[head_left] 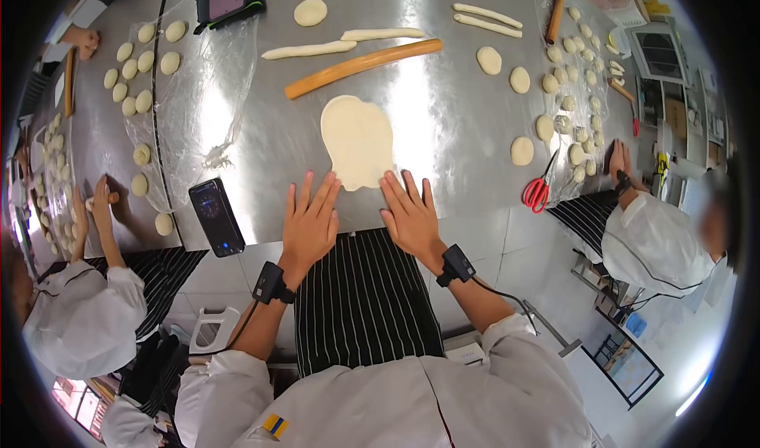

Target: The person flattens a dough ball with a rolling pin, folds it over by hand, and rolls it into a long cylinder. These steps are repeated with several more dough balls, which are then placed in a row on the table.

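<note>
A flat, rolled-out sheet of dough (358,141) lies on the steel table in front of me. My left hand (310,220) rests at its near left edge, fingers stretched out flat, fingertips touching or just beside the dough. At the near right edge my right hand (413,217) lies the same way, its fingers spread. Neither hand grips anything. Beyond the sheet lies a wooden rolling pin (362,68), tilted up to the right. Two long dough strips (309,50) lie end to end behind the pin.
A phone (216,217) lies left of my hands; red-handled scissors (536,195) lie to the right. Dough balls (145,61) sit on plastic film at left, more dough pieces (521,150) at right. Co-workers (665,234) stand on both sides. The steel table (467,187) ends just before me.
</note>
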Action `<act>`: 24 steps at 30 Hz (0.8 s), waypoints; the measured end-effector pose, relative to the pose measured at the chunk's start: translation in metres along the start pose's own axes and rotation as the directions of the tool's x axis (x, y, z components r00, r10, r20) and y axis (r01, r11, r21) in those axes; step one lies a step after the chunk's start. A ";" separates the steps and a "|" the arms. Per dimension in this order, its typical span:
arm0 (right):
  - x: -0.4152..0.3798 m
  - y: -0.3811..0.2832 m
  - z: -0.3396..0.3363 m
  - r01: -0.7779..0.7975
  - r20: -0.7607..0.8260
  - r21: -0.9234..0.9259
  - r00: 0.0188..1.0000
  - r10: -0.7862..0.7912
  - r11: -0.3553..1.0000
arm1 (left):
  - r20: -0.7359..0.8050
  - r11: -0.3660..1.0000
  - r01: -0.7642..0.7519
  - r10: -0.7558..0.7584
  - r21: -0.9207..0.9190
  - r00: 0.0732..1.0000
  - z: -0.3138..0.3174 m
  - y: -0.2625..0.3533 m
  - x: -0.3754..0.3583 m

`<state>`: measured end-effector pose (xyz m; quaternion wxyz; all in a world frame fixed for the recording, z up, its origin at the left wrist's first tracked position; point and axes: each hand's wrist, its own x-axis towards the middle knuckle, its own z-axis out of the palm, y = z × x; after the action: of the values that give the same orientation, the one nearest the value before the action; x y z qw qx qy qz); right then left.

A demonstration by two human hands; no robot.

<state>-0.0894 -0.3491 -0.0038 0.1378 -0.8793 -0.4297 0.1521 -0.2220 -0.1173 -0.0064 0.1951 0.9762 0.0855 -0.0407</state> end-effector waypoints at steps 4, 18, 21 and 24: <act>-0.001 -0.008 0.000 -0.033 -0.041 -0.009 0.999 0.032 0.999 | -0.045 0.999 -0.026 0.025 -0.018 0.999 -0.006 0.002 0.000; -0.014 -0.028 0.012 -0.073 0.022 -0.005 0.997 0.073 0.997 | -0.068 0.995 -0.019 0.013 -0.095 0.998 0.007 0.023 -0.007; -0.011 -0.033 0.001 -0.097 -0.030 0.075 0.995 0.100 0.992 | -0.063 0.961 -0.024 0.006 -0.277 0.998 0.008 0.023 -0.008; 0.039 -0.035 -0.033 -0.061 -0.079 0.128 0.994 0.071 0.990 | -0.127 0.954 -0.041 0.003 -0.297 0.992 -0.001 0.014 0.018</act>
<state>-0.0795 -0.3009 0.0336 0.2054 -0.8884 -0.3837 0.1461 -0.2011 -0.1271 -0.0022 0.3352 0.9370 0.0917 0.0360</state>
